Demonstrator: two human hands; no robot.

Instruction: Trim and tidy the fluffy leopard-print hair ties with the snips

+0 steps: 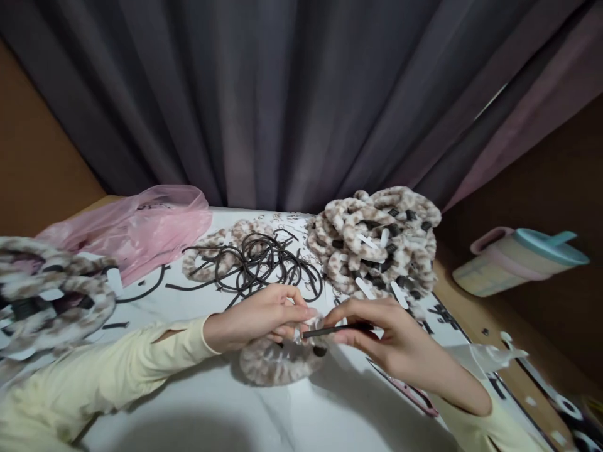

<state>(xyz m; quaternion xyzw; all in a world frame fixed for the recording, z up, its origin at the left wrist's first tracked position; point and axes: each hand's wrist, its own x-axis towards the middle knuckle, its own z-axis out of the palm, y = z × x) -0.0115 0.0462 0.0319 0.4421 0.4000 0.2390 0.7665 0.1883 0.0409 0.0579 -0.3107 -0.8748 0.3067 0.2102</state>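
Note:
My left hand [276, 314] is closed in a pinch at the upper edge of a fluffy brown-and-white ring [276, 367]. Something small and whitish shows at its fingertips, too blurred to name. Between the thumb and fingers of my right hand [370, 326] is a short dark cord [325, 331], its near end pointing left at my left fingertips. Below both hands, the ring hangs close over the white table, with a black band on its right side. Just beyond the hands lies a tangled heap of dark cords [264, 263].
Fluffy rings with white tags are piled at the back right [381, 232] and at the left [61, 301]. A pink plastic bag [155, 226] lies back left. Pink-handled scissors [409, 397] rest under my right forearm. A lidded cup [513, 260] stands at the right.

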